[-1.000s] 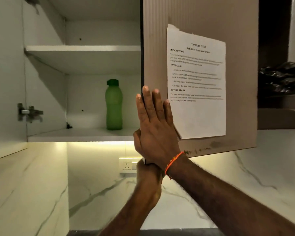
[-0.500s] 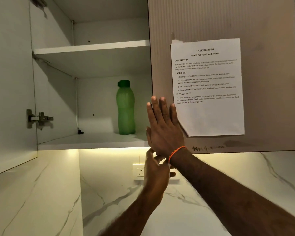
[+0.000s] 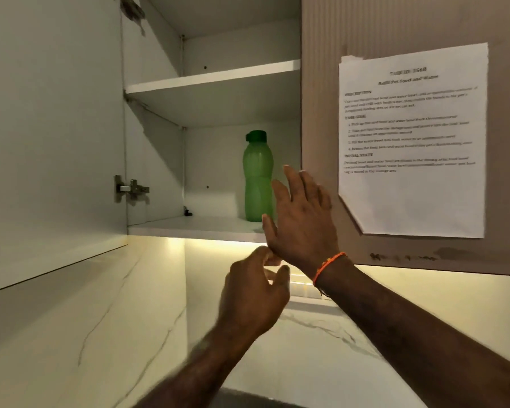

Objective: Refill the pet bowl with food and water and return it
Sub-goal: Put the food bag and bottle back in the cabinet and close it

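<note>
Cabinet (image 3: 212,81) open, white shelves inside; left door (image 3: 50,142) swung wide, right door (image 3: 395,30) shut, printed sheet (image 3: 412,201) stuck on it. Marble wall (image 3: 100,319) below, lit under cabinet. Green bottle (image 3: 256,178) upright on lower shelf, right side, near door edge. Right hand (image 3: 302,219) raised just in front of bottle, fingers straight and spread, holding nothing, orange thread (image 3: 327,266) on wrist. Left hand (image 3: 253,295) below it, fingers loosely curled, holding nothing. Pet bowl not in view.

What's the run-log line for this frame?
stage: fetching water | right hand: open, near green bottle | left hand: loosely curled, empty | bottle: upright, lower shelf | left door open
</note>
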